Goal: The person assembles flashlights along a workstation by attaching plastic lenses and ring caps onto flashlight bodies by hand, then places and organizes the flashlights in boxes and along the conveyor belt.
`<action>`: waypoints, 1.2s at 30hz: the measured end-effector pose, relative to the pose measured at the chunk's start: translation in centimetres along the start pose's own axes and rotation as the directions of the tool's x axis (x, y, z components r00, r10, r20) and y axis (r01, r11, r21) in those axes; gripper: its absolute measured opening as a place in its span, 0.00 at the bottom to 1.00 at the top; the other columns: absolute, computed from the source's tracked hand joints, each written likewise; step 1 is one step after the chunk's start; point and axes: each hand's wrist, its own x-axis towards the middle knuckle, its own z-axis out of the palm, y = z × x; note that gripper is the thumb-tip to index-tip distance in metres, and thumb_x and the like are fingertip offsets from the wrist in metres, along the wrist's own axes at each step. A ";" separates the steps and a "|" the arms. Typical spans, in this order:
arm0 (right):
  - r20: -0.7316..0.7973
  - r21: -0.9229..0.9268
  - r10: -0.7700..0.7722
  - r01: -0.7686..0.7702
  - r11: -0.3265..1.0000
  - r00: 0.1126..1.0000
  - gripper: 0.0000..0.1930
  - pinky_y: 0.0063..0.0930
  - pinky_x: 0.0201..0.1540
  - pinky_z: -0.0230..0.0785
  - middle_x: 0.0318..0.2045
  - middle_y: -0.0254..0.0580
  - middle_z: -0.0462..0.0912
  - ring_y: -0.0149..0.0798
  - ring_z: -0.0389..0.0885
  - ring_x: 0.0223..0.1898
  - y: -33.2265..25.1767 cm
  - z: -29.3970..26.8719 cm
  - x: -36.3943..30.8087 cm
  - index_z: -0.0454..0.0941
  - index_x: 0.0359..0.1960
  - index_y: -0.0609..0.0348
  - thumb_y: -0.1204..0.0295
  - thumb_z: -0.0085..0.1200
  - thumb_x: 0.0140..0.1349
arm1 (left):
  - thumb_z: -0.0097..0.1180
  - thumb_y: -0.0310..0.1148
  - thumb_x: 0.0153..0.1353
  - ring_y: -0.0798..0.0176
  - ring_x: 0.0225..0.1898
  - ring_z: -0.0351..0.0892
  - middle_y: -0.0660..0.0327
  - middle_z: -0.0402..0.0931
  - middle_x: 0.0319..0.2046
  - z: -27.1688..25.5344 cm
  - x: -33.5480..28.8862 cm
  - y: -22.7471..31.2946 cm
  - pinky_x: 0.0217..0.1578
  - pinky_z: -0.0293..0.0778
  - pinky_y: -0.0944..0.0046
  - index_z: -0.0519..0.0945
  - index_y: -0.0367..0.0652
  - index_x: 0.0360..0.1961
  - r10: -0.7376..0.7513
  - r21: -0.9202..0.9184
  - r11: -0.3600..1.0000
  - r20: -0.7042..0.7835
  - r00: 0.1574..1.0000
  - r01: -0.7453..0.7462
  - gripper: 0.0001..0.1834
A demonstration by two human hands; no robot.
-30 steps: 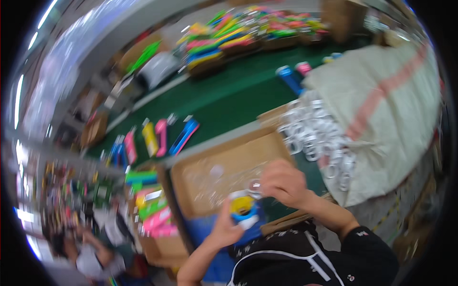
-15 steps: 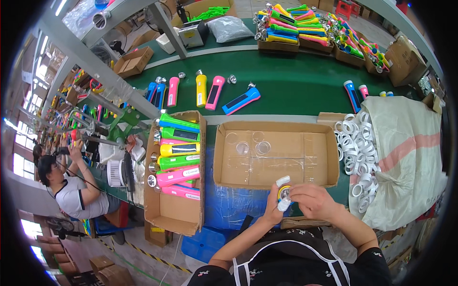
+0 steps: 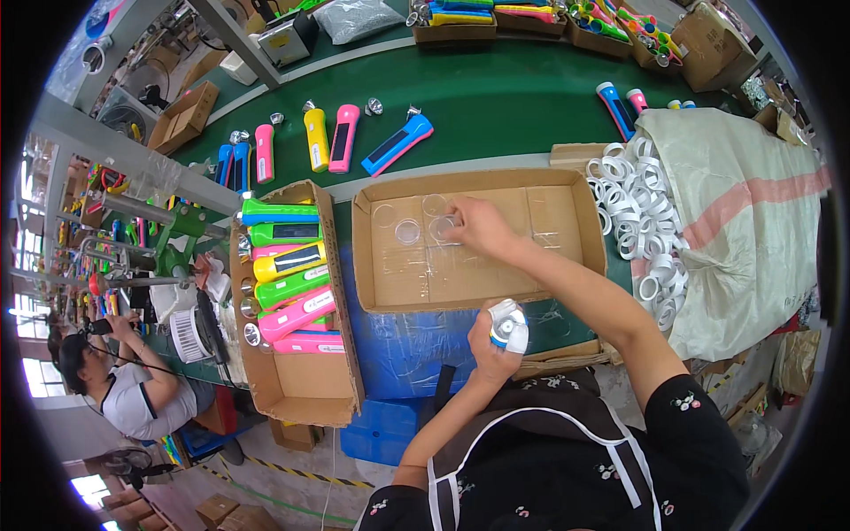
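Observation:
My left hand (image 3: 492,347) is closed around a small round blue-and-white piece (image 3: 505,327), held close to my body below the open cardboard box. White wrapping covers some of its fingertips, and the fingers hide much of the piece. Stretched forward over the shallow cardboard box (image 3: 482,296), my right hand (image 3: 481,227) has its thumb and fingertips closed at the edge of a clear round disc (image 3: 441,231). More clear discs lie close by on the box floor, one of them a flat disc (image 3: 407,232) to the left of my fingers.
To the left, a long cardboard box (image 3: 303,389) holds several colourful flashlights. More flashlights (image 3: 343,139) lie on the green table (image 3: 496,115) behind. White rings (image 3: 651,208) spill from a woven sack (image 3: 735,239) at right. A co-worker (image 3: 146,385) sits far left.
My right hand has left my left hand and reached forward into the cardboard box, to a clear disc. My left hand keeps its hold. The whole view has shifted.

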 end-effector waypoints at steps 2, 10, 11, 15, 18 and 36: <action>0.122 0.215 0.161 -0.185 0.959 0.979 0.15 0.43 0.42 0.74 0.35 0.53 0.82 0.55 0.82 0.39 -0.3 -0.5 -0.5 0.80 0.45 0.61 0.67 0.61 0.57 | 0.61 0.29 0.57 0.63 0.34 0.81 0.54 0.80 0.35 -0.2 -0.3 0.0 0.38 0.76 0.65 0.75 0.33 0.47 0.001 -0.018 1.000 -0.007 1.000 -0.001 0.18; -0.213 -0.103 -0.162 0.143 0.984 0.963 0.14 0.34 0.34 0.74 0.33 0.52 0.84 0.45 0.83 0.28 2.2 -3.2 -5.5 0.80 0.47 0.64 0.71 0.56 0.63 | 0.63 0.31 0.56 0.62 0.33 0.81 0.54 0.81 0.34 -0.3 0.2 0.2 0.38 0.77 0.65 0.76 0.33 0.45 -0.023 0.052 0.998 -0.020 1.000 0.024 0.17; -0.216 -0.103 -0.159 0.140 0.985 0.963 0.14 0.34 0.34 0.74 0.33 0.52 0.84 0.45 0.83 0.28 2.3 -3.5 -6.0 0.80 0.47 0.64 0.71 0.56 0.63 | 0.63 0.31 0.56 0.62 0.33 0.82 0.54 0.81 0.33 -0.5 0.2 0.2 0.38 0.77 0.64 0.76 0.34 0.44 -0.043 0.060 0.997 -0.021 0.999 0.044 0.18; -0.188 0.324 0.110 -0.044 0.945 0.976 0.17 0.27 0.28 0.72 0.27 0.43 0.83 0.34 0.80 0.24 0.0 -6.1 -9.5 0.78 0.53 0.64 0.71 0.56 0.64 | 0.64 0.32 0.54 0.59 0.33 0.82 0.52 0.81 0.33 -0.3 0.2 -0.6 0.37 0.77 0.63 0.76 0.34 0.45 -0.027 0.135 0.990 -0.021 0.999 0.029 0.19; 0.109 0.640 0.285 -0.287 0.713 0.952 0.18 0.20 0.25 0.69 0.24 0.35 0.80 0.25 0.77 0.22 -2.4 -9.2 -14.1 0.78 0.55 0.62 0.71 0.56 0.64 | 0.63 0.32 0.54 0.57 0.33 0.83 0.51 0.81 0.34 0.2 0.2 -0.4 0.38 0.77 0.62 0.75 0.34 0.46 -0.039 0.129 0.991 0.020 0.999 0.036 0.20; -0.418 -0.207 0.470 -0.585 0.784 0.777 0.14 0.38 0.33 0.73 0.29 0.44 0.81 0.43 0.82 0.32 7.3 -12.2 -29.3 0.80 0.38 0.60 0.62 0.62 0.58 | 0.58 0.37 0.60 0.57 0.31 0.80 0.53 0.79 0.35 0.5 0.2 0.8 0.32 0.76 0.60 0.75 0.38 0.42 -0.145 0.182 0.979 0.278 0.950 0.097 0.15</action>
